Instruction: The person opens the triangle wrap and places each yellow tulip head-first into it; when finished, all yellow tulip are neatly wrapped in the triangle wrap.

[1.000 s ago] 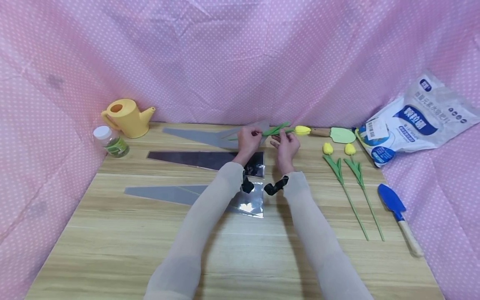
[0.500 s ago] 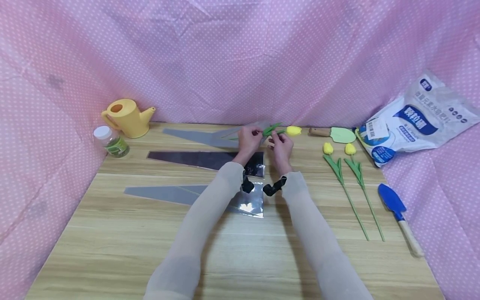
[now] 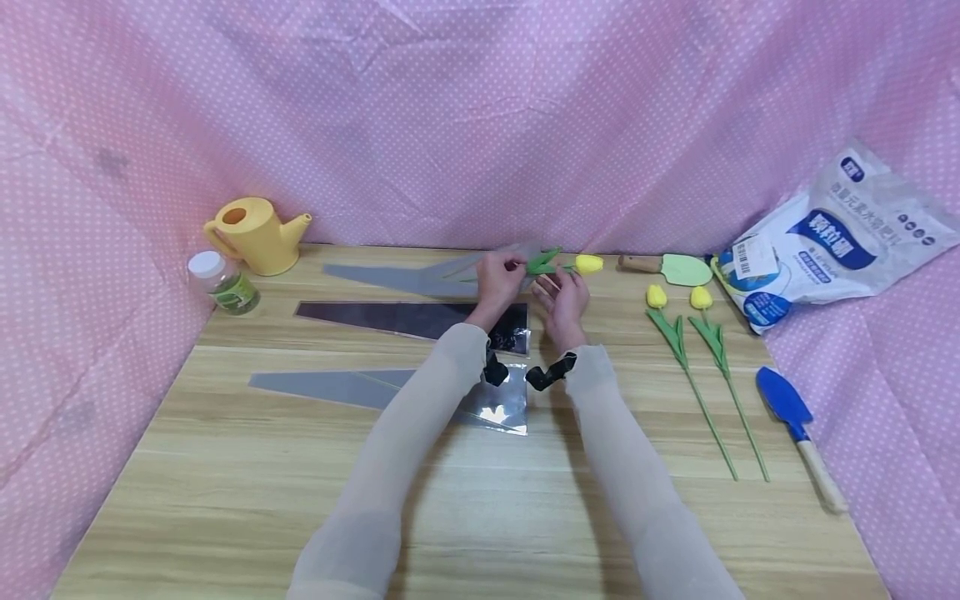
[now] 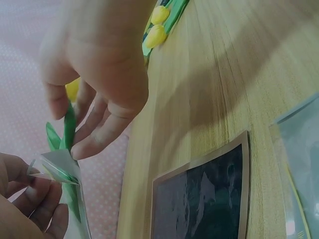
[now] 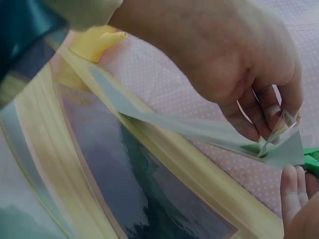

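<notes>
At the table's far side my left hand (image 3: 497, 282) pinches the mouth of a translucent grey flower sleeve (image 5: 199, 128). A clear flap of it stands up at the fingertips in the right wrist view. The stem of a yellow tulip (image 3: 588, 263) runs inside the sleeve, while its bloom and upper green leaves (image 4: 66, 130) stick out to the right. My right hand (image 3: 566, 302) holds the tulip near the leaves, thumb on one side and fingers on the other. Part of the bloom hides behind the right hand in the left wrist view.
Two flat sleeves, a dark one (image 3: 375, 316) and a grey one (image 3: 322, 387), lie nearer me. Two tulips (image 3: 701, 392), a blue trowel (image 3: 783, 398), a green trowel (image 3: 686, 269) and a bag (image 3: 817, 242) are at right. A watering can (image 3: 258, 237) and a jar (image 3: 228, 285) stand left.
The tulip has moved left, its stem further into the sleeve, along with my right hand. Over the last half second the right hand has shifted slightly, and the left hand stays put.
</notes>
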Demonstrator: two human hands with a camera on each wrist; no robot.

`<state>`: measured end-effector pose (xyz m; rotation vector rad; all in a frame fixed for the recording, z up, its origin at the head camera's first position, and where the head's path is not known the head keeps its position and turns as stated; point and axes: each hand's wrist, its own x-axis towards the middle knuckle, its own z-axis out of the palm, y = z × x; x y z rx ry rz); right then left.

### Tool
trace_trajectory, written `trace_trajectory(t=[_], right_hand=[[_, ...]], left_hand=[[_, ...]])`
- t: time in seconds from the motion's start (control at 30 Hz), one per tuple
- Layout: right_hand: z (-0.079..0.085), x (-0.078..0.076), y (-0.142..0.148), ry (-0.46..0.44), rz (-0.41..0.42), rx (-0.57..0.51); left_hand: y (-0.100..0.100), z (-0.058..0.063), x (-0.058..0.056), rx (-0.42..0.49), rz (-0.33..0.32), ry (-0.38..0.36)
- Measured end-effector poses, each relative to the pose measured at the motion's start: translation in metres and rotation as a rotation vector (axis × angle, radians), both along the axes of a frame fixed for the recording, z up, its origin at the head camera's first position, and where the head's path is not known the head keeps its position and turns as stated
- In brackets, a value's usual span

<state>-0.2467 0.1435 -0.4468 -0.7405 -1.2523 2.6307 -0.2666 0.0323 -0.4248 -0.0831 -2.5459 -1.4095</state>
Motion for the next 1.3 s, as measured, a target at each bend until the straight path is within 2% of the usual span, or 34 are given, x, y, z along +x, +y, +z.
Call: trace_trajectory(t=[0.17, 0.57, 0.87, 1.1, 1.3], right_hand=[[0.002, 0.000, 0.001, -0.013, -0.046, -0.035], [0.001, 0.000, 0.000, -0.018, -0.117, 0.015], [-0.002, -0.002, -0.004, 0.018, -0.094, 0.028], [-0.002, -0.001, -0.007, 0.030, -0.092, 0.023], [0.000, 0.001, -0.010, 0.021, -0.094, 0.061]], left_hand=[[0.001, -0.001, -0.001, -0.003, 0.001, -0.016], [0.004, 0.000, 0.001, -0.010, -0.005, 0.001], [0.007, 0.005, 0.004, 0.028, -0.046, -0.018], [0.008, 0.006, 0.005, 0.013, -0.064, 0.010], [0.009, 0.008, 0.007, 0.017, -0.069, -0.008]])
